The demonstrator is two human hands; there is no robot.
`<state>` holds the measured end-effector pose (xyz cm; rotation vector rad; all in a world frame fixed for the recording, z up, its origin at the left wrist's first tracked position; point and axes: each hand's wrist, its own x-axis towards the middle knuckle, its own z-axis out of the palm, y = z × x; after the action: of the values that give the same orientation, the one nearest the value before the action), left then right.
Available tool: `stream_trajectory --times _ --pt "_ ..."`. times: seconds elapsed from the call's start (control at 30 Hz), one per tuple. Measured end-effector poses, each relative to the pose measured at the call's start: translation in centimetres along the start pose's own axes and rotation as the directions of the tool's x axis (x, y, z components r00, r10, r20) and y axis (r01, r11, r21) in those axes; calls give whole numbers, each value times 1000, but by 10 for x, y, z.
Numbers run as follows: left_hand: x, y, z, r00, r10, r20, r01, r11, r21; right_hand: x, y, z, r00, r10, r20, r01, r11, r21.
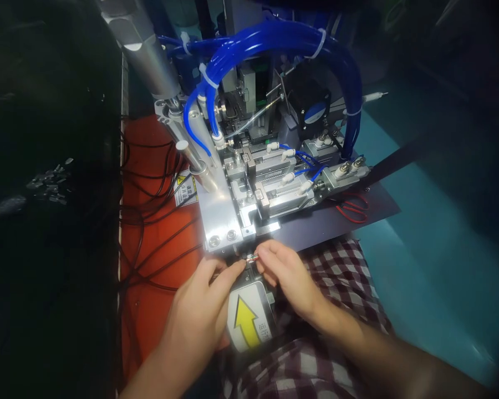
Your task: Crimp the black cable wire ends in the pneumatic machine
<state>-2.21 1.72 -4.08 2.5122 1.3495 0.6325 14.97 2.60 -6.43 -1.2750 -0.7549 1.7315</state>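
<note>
Between my two hands, at the front of a metal machine (222, 213), is a small cable end with thin coloured wires (253, 258). My right hand (283, 271) pinches it between thumb and fingers. From the other side my left hand (210, 293) has its thumb and forefinger closed at the tip of the wires. Whether a small connector sits under the left fingertips I cannot make out. Just below the hands is a white plate with a yellow arrow (245, 320).
Thick blue air hoses (274, 36) arch over the machine. Black cables (149, 221) lie on the red surface (158, 257) at left. Small clear pieces (52, 180) lie on the dark surface further left. A red-handled tool (353, 209) rests at right, and a checked cloth (341, 282) lies below.
</note>
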Motion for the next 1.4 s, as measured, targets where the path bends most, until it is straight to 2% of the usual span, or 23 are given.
stream_trajectory --times 0.1,0.33,0.57,0.7,0.9,1.0,1.1,1.17,1.23,1.33,1.4 --pt "-1 -1 0 1000 -7 4 7 1000 -4 -1 -2 6 997 -31 -78 27 998 -50" --pt "-1 -4 1 1000 13 -10 -14 997 -71 0 -4 4 998 -33 -46 27 991 -127" --pt "0 -1 -3 997 -59 48 58 998 17 3 -4 1 987 150 59 -153 986 67" --pt "-4 -6 -11 994 -71 88 78 994 -79 3 -8 0 984 161 74 -166 983 76" --pt "-28 -37 -39 985 -148 88 159 978 -134 1 -9 -2 991 108 73 -111 993 42" --pt "-36 -47 -49 990 -95 102 102 993 -63 2 -7 -3 994 85 66 -87 996 27" --pt "-36 -47 -50 988 22 150 -39 993 112 2 -6 -2 997 57 51 -57 998 8" --pt "-36 -41 -47 989 102 110 -128 956 265 1 -6 -2 998 42 40 -41 999 -8" --pt "-35 -33 -44 989 142 38 -145 896 419 1 -5 -1 999 30 34 -30 999 -22" --pt "-30 -15 -37 995 90 46 -101 849 519 1 -4 -2 999 13 40 -12 999 -31" --pt "-22 -2 -30 995 37 95 -77 885 459 2 -4 -2 999 -1 50 3 999 -32"
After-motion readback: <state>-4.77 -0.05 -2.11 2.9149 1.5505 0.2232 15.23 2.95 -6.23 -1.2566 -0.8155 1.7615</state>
